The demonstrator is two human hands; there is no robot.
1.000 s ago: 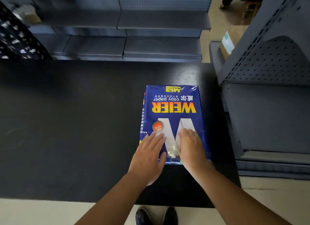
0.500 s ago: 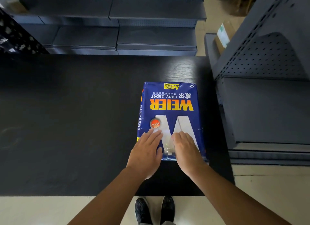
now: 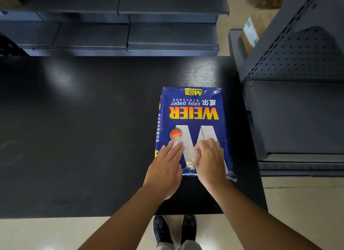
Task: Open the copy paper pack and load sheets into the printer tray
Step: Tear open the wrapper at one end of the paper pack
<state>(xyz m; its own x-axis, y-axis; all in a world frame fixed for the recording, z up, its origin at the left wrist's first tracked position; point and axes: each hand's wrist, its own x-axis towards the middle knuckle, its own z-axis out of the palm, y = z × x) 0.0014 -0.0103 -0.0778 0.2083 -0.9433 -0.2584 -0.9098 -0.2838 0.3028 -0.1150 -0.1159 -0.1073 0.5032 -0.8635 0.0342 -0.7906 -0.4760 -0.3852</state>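
My shoes point(image 3: 174, 231): dark, on the pale floor at the near edge of the table point(image 3: 74, 138).
My left hand point(image 3: 164, 172): flat, fingers stretched out and together, palm down on the pack's near left corner; it grips nothing, and the fingertips lie just below the round orange sticker point(image 3: 175, 134).
My right hand point(image 3: 209, 161): on the pack's near right part, fingers curled in narrow, tips pressing at the wrapper near the middle seam; whether they pinch the film I cannot tell.
Copy paper pack point(image 3: 192, 111): blue, sealed, flat on the black table under both hands, right of centre.
Pack's long axis: runs away from me; its print reads upside down, with the top of the lettering toward me.
Beyond: grey metal shelves point(image 3: 121, 31) behind the table and more to the right.
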